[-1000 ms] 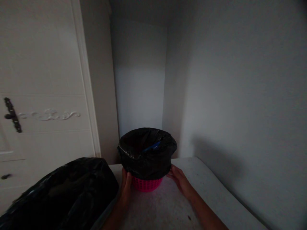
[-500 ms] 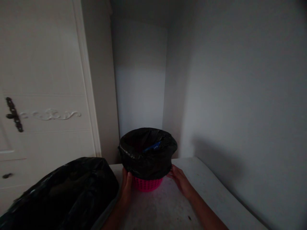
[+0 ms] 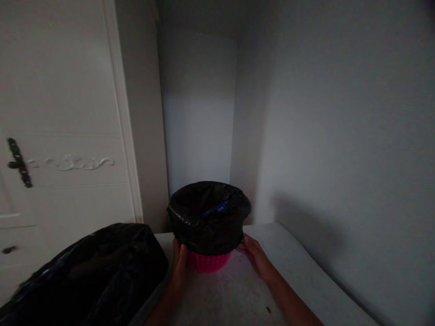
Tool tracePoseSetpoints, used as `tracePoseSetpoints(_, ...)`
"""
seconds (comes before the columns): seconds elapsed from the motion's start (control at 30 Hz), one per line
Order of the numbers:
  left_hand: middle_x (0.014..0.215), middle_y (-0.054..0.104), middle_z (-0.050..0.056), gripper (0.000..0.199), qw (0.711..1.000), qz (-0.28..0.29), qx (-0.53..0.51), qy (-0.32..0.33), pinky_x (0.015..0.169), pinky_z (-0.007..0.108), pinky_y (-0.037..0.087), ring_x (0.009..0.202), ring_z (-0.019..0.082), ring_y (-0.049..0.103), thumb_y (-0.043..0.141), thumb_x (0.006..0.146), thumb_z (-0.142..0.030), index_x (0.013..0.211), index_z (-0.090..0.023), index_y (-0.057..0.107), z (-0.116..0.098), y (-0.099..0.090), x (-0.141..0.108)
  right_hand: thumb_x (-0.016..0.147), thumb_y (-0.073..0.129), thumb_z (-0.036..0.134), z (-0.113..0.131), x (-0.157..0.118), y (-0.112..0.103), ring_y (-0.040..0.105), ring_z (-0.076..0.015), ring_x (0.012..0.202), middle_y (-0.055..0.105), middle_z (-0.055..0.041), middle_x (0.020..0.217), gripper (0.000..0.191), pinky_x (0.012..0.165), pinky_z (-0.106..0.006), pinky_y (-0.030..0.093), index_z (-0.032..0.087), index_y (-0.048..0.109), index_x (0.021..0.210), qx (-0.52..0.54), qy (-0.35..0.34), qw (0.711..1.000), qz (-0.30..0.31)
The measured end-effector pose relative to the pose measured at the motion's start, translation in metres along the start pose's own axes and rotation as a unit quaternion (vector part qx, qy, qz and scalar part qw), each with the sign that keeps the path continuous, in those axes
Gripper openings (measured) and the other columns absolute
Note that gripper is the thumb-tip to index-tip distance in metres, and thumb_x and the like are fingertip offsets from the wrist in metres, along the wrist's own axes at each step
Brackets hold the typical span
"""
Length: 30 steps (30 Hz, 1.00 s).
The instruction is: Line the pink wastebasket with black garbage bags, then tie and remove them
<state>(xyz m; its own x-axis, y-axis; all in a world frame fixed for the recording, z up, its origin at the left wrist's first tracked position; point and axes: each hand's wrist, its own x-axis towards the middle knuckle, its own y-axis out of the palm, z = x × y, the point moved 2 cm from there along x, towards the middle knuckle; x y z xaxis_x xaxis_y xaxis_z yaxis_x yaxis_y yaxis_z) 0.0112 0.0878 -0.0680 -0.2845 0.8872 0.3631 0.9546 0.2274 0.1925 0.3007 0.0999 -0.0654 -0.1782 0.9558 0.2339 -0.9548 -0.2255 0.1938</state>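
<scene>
A pink basket [image 3: 208, 262] with a lattice wall stands upright on a white surface [image 3: 234, 294]. A black plastic bag [image 3: 210, 235] lines it and folds down over its rim, covering most of the outside. Inside the bag lies something blue [image 3: 216, 208] with small light markings; its kind I cannot make out. My left hand [image 3: 179, 261] grips the basket's left side, thumb toward me. On the right side, my right hand [image 3: 253, 252] presses its fingers against the bag-covered wall, fingertips partly hidden behind it.
A large black bag [image 3: 136, 258] gapes open at the lower left, beside my left forearm. Behind it rises a white cupboard [image 3: 68, 99] with a dark handle [image 3: 19, 163]. A pale wall [image 3: 340, 136] runs along the right. A small dark speck [image 3: 268, 309] lies on the white surface.
</scene>
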Motion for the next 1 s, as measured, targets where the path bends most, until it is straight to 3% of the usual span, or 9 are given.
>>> tracePoseSetpoints(0.57, 0.172, 0.040, 0.006, 0.077, 1.000, 0.009, 0.007, -0.014, 0.135, 0.048, 0.019, 0.164, 0.030, 0.024, 0.049, 0.096, -0.073, 0.160, -0.031, 0.042, -0.0039, 0.0004, -0.0040, 0.091, 0.064, 0.073, 0.0023, -0.0012, 0.0004, 0.067, -0.0369, 0.124, 0.075, -0.0120, 0.135, 0.063, 0.111, -0.059, 0.045, 0.027, 0.073, 0.133, 0.003, -0.001, 1.000, -0.003)
tracePoseSetpoints(1.0, 0.172, 0.040, 0.006, 0.077, 1.000, 0.016, -0.010, -0.006, 0.134, 0.053, 0.020, 0.162, 0.031, 0.027, 0.050, 0.095, -0.073, 0.160, -0.033, 0.041, 0.0014, -0.0001, -0.0027, 0.089, 0.063, 0.076, 0.0012, -0.0006, 0.0003, 0.067, -0.0379, 0.127, 0.073, -0.0114, 0.140, 0.070, 0.115, -0.062, 0.041, 0.027, 0.070, 0.138, -0.002, 0.004, 1.000, 0.002)
